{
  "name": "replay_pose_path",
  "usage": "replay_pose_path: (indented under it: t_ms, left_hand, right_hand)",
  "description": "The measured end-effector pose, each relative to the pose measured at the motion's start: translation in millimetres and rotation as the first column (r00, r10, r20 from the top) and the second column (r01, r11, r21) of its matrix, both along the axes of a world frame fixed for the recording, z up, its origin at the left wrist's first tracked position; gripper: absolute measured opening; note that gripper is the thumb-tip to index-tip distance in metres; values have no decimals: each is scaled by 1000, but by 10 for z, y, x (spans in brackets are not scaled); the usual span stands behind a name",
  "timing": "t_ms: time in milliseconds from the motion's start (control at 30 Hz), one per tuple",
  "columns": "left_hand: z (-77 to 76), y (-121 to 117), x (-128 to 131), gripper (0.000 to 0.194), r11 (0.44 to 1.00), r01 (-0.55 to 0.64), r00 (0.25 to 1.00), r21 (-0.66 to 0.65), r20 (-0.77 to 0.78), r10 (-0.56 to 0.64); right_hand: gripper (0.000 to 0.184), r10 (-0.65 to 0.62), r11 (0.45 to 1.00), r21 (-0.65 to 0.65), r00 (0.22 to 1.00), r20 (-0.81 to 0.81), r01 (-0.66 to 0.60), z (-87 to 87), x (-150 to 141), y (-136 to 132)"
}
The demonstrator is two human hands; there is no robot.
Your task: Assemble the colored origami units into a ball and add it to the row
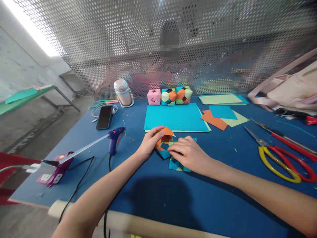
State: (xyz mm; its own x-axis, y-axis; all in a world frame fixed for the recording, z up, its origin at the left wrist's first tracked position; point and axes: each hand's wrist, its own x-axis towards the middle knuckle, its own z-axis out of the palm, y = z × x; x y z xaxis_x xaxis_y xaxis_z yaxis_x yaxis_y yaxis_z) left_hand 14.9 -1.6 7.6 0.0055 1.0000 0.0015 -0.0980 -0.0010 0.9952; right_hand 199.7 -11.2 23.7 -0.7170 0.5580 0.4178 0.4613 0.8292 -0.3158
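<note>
My left hand (150, 142) is closed on the left side of a folded paper model (164, 152) in orange, blue and pale green. The model has an opening in its middle. From the right, my right hand (188, 152) has its fingers bent against the model's edge; part of the model is hidden under them. A blue folded piece with pale green patches (177, 165) lies below my right hand, and whether it joins the model I cannot tell. Behind both hands are stacked blue paper sheets (173, 117).
Finished paper balls (168, 96) line the back beside a bottle (123, 94). On the left are a phone (104, 117), a glue gun (114, 140) with its cord, and a purple power strip (55, 172). Large scissors (279, 158) and loose orange paper (215, 120) lie on the right.
</note>
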Motion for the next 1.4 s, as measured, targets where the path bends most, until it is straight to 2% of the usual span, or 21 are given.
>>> replay_pose_path:
  t_ms: [167,400,600,967,1200,1300,1400]
  left_hand:
    - [-32,13,-10,38,1000,2,1000,2,11,-2]
    - [-31,15,-18,36,1000,-4,1000,-1,7,4]
    - [-36,16,-23,36,1000,-3,1000,3,-15,3]
    - [-10,-13,-1,37,999,-23,996,35,-82,26]
    - [-5,-5,3,38,999,-18,995,42,-102,22]
    - [-1,-4,8,37,999,-24,994,47,-102,29]
    - [2,-5,10,36,998,-31,995,53,-95,35]
  right_hand:
    - [16,-63,990,-127,998,1,63,10,-25,17]
    - [15,-91,974,-210,996,-12,86,25,-3,26]
    - [15,-154,965,-218,988,-9,148,50,-55,36]
    - [16,-177,945,-297,978,-115,136,69,-152,102]
    - [12,-198,950,-266,974,-106,164,101,-156,79]
    - [11,-169,959,-247,981,-100,140,114,-136,52]
    - [25,-75,982,-178,995,-70,61,108,-115,29]
